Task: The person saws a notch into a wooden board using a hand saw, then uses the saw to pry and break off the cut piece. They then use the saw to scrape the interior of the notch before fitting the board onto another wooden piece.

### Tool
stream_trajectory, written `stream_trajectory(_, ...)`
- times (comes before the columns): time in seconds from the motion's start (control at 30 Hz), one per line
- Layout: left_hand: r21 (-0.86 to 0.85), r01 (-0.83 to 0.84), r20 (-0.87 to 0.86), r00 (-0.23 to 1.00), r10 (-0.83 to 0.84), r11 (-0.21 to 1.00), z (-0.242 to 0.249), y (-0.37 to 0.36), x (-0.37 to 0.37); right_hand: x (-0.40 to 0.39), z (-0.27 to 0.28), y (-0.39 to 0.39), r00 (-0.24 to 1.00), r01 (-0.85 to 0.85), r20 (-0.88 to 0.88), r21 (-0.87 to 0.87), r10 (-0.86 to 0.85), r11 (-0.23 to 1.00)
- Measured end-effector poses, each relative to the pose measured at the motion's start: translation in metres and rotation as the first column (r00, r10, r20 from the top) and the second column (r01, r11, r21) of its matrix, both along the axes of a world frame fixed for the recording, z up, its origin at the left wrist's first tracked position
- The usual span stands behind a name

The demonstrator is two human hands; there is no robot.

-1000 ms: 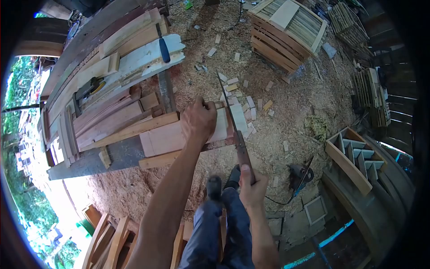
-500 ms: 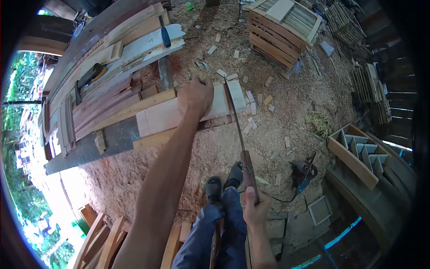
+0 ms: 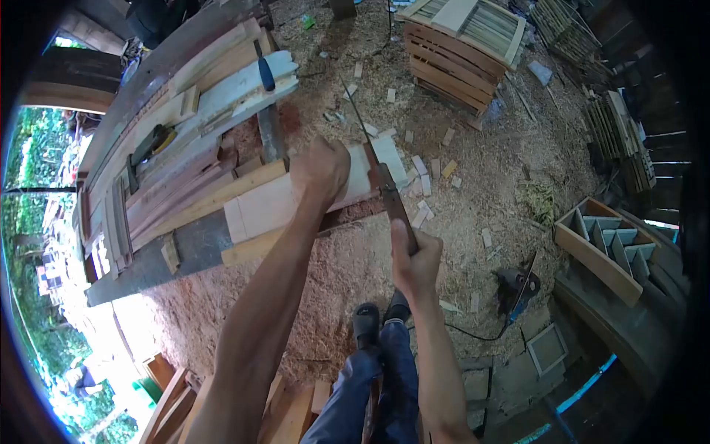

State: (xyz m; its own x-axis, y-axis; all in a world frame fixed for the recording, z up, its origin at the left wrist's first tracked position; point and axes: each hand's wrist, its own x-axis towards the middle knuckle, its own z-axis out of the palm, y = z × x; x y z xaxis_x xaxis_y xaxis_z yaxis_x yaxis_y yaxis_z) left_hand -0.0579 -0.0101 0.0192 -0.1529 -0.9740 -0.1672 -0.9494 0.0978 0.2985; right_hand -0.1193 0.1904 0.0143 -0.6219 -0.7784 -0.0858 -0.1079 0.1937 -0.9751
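Observation:
My left hand (image 3: 320, 170) is closed and presses on a pale wooden board (image 3: 260, 206), its curled fingers partly hidden toward the far edge. A pencil-like line crosses the board near its left end. My right hand (image 3: 418, 259) is wrapped round the brown wooden handle of a handsaw (image 3: 386, 186). The thin blade lies across the board near its right end and points away from me, its tip past the far edge.
A workbench (image 3: 196, 237) carries more planks, a blue-handled chisel (image 3: 265, 74) and a hand plane (image 3: 154, 142). Offcuts and sawdust cover the floor. A slatted wooden crate (image 3: 451, 70), a corded power tool (image 3: 518, 285) and a divided box (image 3: 599, 251) stand to the right.
My right hand and the saw have moved forward, away from my body, so the handle is now close to the board. My left hand stays on the board.

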Motion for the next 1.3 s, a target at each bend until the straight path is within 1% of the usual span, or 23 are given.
stream_trajectory(0.03,0.024,-0.02,-0.002,1.0,0.02,1.0,0.001,0.001,0.001,0.001,-0.002,-0.006,0.997,-0.011,0.07,-0.026,0.013,1.0)
stream_trajectory(0.07,0.023,-0.021,-0.008,1.0,0.021,1.0,0.001,0.001,0.0,0.003,0.0,-0.007,0.998,-0.012,0.064,-0.027,0.014,1.0)
stream_trajectory(0.13,0.022,-0.037,0.02,0.999,0.037,0.999,0.0,0.002,0.0,0.004,0.006,-0.007,0.984,-0.003,0.179,-0.074,0.016,0.997)
stream_trajectory(0.17,0.019,-0.042,0.006,0.999,0.042,0.999,0.001,0.0,0.0,0.003,-0.005,-0.005,0.986,-0.009,0.164,-0.077,0.022,0.997)
stream_trajectory(0.2,0.032,-0.037,-0.004,0.999,0.037,0.999,0.002,0.001,0.001,0.003,-0.025,0.0,0.995,-0.035,0.086,-0.122,0.046,0.992)
stream_trajectory(0.23,0.043,-0.026,-0.012,1.0,0.026,0.999,0.004,0.001,0.001,0.002,-0.029,0.0,0.998,-0.06,0.008,-0.168,0.062,0.984)
stream_trajectory(0.37,0.052,-0.023,-0.02,1.0,0.024,0.998,0.006,-0.001,0.004,0.004,-0.02,0.001,0.999,-0.04,0.02,-0.171,0.044,0.984)
stream_trajectory(0.43,0.062,-0.021,0.003,1.0,0.021,0.998,0.005,-0.001,0.002,0.003,0.002,0.001,0.978,-0.032,0.205,0.023,0.026,0.999)
stream_trajectory(0.47,0.067,-0.021,0.008,1.0,0.021,0.998,0.004,0.0,0.003,0.003,0.005,0.002,0.977,-0.032,0.21,0.027,0.026,0.999)
stream_trajectory(0.53,0.061,-0.01,0.014,1.0,0.009,0.998,0.006,-0.001,0.002,0.004,0.014,0.001,0.986,-0.056,0.162,0.102,0.038,0.993)
stream_trajectory(0.57,0.063,-0.008,0.019,1.0,0.007,0.998,0.006,-0.001,0.002,0.004,0.023,0.0,0.985,-0.054,0.167,0.104,0.036,0.993)
stream_trajectory(0.63,0.071,-0.017,-0.012,1.0,0.018,0.997,0.008,-0.001,0.003,0.005,0.045,-0.004,0.983,-0.022,0.184,0.208,-0.017,0.978)
stream_trajectory(0.73,0.075,0.011,-0.004,1.0,-0.01,0.997,0.013,-0.001,0.003,0.009,0.066,0.035,0.989,-0.034,0.148,0.264,-0.005,0.964)
stream_trajectory(0.83,0.041,-0.022,-0.041,0.999,0.024,0.999,0.013,0.002,0.003,0.018,0.046,0.086,0.99,-0.036,0.14,0.257,0.0,0.966)
stream_trajectory(0.87,0.039,-0.027,-0.046,0.999,0.028,0.999,0.011,0.001,0.003,0.023,0.035,0.102,0.99,-0.014,0.143,0.201,-0.016,0.979)
stream_trajectory(0.9,0.041,-0.01,-0.041,0.999,0.012,0.999,0.009,-0.001,0.004,0.028,0.029,0.11,0.988,0.01,0.154,0.145,-0.032,0.989)
stream_trajectory(0.97,0.043,0.003,-0.029,1.0,-0.001,0.999,0.004,-0.001,0.007,0.031,0.019,0.119,0.982,0.021,0.182,0.13,-0.044,0.991)
stream_trajectory(1.03,0.082,0.003,-0.049,0.999,0.001,0.997,0.006,0.0,0.007,0.035,0.011,0.126,0.974,0.04,0.216,0.119,-0.065,0.992)
stream_trajectory(1.1,0.075,-0.004,-0.042,0.999,0.007,0.997,0.003,0.001,0.005,0.032,0.007,0.126,0.992,0.012,0.126,0.097,-0.024,0.995)
stream_trajectory(1.13,0.068,-0.015,-0.042,0.999,0.017,0.998,0.002,0.001,0.004,0.032,0.003,0.126,0.992,0.018,0.126,0.097,-0.031,0.995)
stream_trajectory(1.2,0.065,-0.002,-0.023,1.0,0.003,0.998,-0.001,0.001,0.004,0.031,-0.005,0.125,1.0,-0.005,0.008,0.09,0.004,0.996)
stream_trajectory(1.23,0.059,0.002,-0.005,1.0,-0.002,0.998,-0.002,-0.001,0.004,0.031,-0.011,0.123,1.0,-0.006,0.007,0.087,0.006,0.996)
stream_trajectory(1.3,0.025,-0.006,-0.018,1.0,0.007,1.0,-0.003,-0.001,0.003,0.033,-0.026,0.112,0.995,0.014,-0.097,-0.024,-0.016,1.0)
